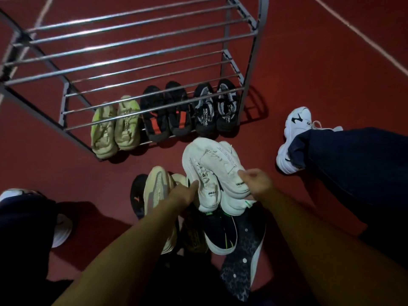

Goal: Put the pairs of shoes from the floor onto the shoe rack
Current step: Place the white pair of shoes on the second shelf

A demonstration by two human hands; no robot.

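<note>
Mid-pickup: left hand (184, 193) and right hand (257, 184) each clamped on one of the pair of chunky white sneakers (217, 173), lifted just above the leftover floor pile. Next up, probably carrying them forward to the grey metal bar shoe rack (141, 51). Bottom tier ahead already packed with three pairs, upper bars wide open.

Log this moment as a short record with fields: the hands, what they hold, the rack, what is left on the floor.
left hand: grips one white sneaker
right hand: grips the other white sneaker
held pair: raised in front of the shoe rack, toes toward it
bottom shelf: yellow-green pair, black-and-orange pair, black-and-grey pair
upper shelves: bare bars
floor pile: beige shoes, dark shoes
</note>
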